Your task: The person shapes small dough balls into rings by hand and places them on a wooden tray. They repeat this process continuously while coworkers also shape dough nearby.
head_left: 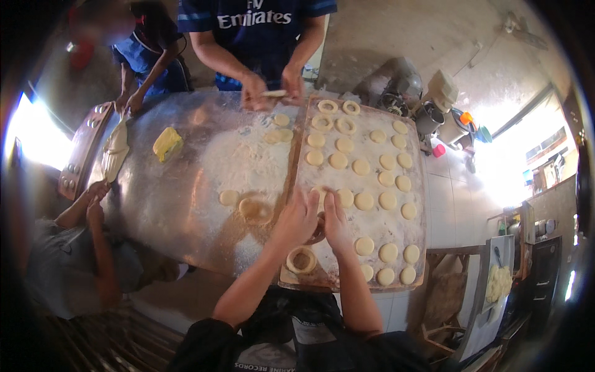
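My left hand (299, 217) and my right hand (335, 220) are together over the floured board (415, 229), fingers closed around a pale dough disc (321, 194); their undersides are hidden. Rows of flat dough discs (364, 200) lie on the board beside my right hand. A dough ring (302, 260) lies below my left hand, and more rings (346, 125) are at the board's far edge. Left of the board, the floured metal table (186, 211) holds loose discs (229, 198) and a round dough piece (255, 211) near my left hand.
Across the table, one person (251, 46) handles a dough piece; another (142, 62) and a third (87, 260) grip a long dough strip (116, 149) at the left. A yellow block (167, 144) lies on the metal. Buckets (452, 129) stand behind the board, a tray (505, 266) at right.
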A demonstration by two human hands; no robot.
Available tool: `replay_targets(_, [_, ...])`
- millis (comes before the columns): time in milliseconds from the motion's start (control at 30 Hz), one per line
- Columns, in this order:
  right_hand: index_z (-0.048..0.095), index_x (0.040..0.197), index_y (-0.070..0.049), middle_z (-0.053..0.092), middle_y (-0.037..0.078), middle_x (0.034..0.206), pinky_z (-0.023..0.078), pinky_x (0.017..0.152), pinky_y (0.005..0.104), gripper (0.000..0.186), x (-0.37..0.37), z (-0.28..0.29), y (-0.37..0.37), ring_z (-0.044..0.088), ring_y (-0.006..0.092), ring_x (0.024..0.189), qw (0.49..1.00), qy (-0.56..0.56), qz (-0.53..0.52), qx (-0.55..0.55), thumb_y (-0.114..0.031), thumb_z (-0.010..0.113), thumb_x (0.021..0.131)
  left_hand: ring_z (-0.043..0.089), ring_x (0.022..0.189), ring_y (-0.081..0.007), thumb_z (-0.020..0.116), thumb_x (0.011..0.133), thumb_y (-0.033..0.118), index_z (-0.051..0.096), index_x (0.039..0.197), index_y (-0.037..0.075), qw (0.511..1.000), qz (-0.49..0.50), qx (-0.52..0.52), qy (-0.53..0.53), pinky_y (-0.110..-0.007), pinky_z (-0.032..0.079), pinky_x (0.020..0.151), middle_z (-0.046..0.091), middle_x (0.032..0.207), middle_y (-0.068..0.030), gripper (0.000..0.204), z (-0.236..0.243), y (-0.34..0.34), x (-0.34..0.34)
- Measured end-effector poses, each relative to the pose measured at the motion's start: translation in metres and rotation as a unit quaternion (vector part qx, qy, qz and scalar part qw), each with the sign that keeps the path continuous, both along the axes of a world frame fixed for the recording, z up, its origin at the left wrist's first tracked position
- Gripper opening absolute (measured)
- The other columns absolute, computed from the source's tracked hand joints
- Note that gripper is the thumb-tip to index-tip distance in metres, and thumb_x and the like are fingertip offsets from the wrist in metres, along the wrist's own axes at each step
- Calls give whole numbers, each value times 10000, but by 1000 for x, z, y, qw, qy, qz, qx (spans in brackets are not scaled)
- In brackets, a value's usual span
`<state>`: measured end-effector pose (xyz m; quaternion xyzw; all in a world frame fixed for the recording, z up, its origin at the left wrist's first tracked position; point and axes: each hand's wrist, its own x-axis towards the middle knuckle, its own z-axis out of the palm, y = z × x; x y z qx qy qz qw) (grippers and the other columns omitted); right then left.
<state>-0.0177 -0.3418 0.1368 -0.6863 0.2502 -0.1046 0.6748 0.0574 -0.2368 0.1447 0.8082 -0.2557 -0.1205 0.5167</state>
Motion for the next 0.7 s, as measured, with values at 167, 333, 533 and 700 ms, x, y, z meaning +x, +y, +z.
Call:
replay_targets(167, [319, 1458, -60, 584, 296, 1216, 467, 907, 514, 694, -8, -24, -9, 596, 464, 1069, 952, 107, -46, -281, -417, 595, 931, 442, 1274, -476, 477, 994, 428, 355, 1413, 41, 964, 14, 264, -15, -576, 327, 1042, 457, 1345, -317, 584, 5, 19, 29])
replay_targets(333, [359, 1430, -59, 610, 248, 1074, 465, 871, 515, 663, -5, -25, 4, 588, 436, 1032, 896, 154, -3, -417, -341, 637, 898, 426, 1273, -490, 584, 945, 318, 339, 1431, 60, 949, -57, 295, -94, -556, 337, 1045, 427, 1351, -306, 602, -13, 24, 12])
replay_targets(533, [589, 1152, -36, 606, 232, 1038, 477, 824, 485, 340, -113, -5, -18, 591, 425, 968, 899, 175, -120, -383, -244, 648, 890, 559, 1064, -428, 616, 903, 242, 527, 1226, 0, 963, -162, 147, -156, -530, 441, 909, 585, 1130, -245, 414, -29, -9, -35])
replay_targets(700, [597, 1032, -20, 613, 204, 994, 469, 828, 501, 262, -175, 5, 5, 587, 414, 970, 855, 333, -150, -368, -187, 673, 845, 600, 983, -369, 592, 916, 225, 559, 1143, 19, 891, -342, 171, -245, -506, 481, 815, 604, 986, -193, 309, -25, -73, -82])
